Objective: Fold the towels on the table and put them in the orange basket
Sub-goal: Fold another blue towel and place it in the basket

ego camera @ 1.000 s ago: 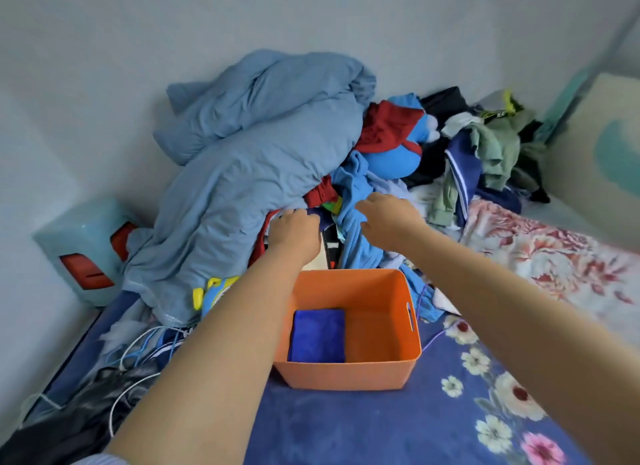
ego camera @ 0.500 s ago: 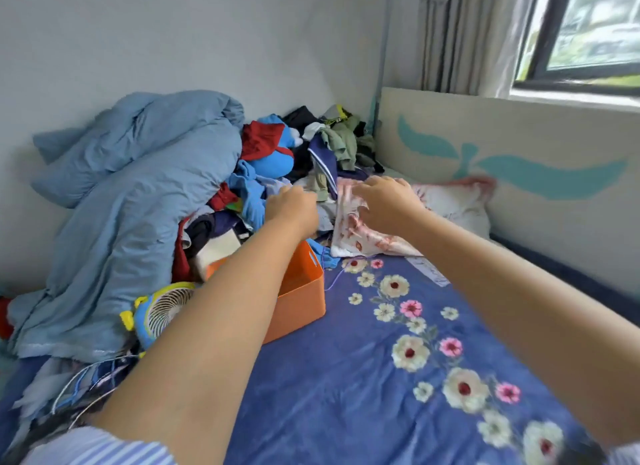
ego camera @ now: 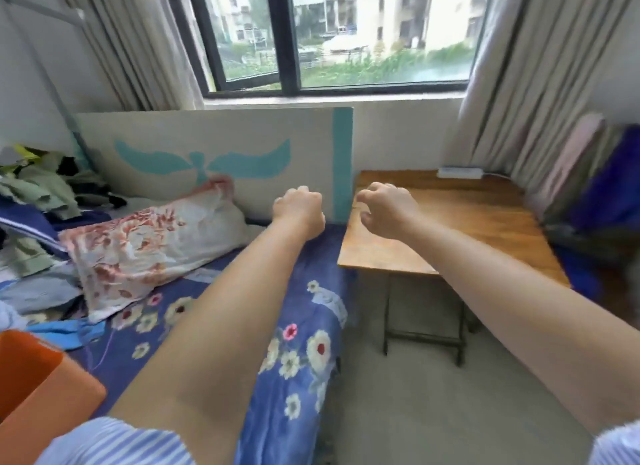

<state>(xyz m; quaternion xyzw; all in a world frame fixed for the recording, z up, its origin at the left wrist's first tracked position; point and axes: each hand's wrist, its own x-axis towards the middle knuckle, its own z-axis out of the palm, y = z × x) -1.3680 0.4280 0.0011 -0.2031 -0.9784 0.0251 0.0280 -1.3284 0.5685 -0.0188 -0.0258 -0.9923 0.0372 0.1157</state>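
Note:
Only a corner of the orange basket (ego camera: 38, 395) shows at the bottom left, on the bed; its inside is out of view. The wooden folding table (ego camera: 478, 222) stands to the right of the bed. Blurred blue and pink cloths (ego camera: 602, 191) hang or lie just past its right edge; I cannot tell whether they are towels. My left hand (ego camera: 299, 212) is in the air over the bed's edge, curled into a fist and holding nothing. My right hand (ego camera: 388, 210) hovers above the table's left part, fingers loosely curled, empty.
A floral pillow (ego camera: 152, 243) leans on the painted headboard (ego camera: 207, 146). A heap of clothes (ego camera: 34, 194) fills the far left. A white power strip (ego camera: 459, 173) lies at the table's back edge. Grey floor (ego camera: 433, 412) lies between bed and table.
My view has swung right, from the basket and clothes heap to the window and wooden table. Both hands moved with it, still empty, away from the basket.

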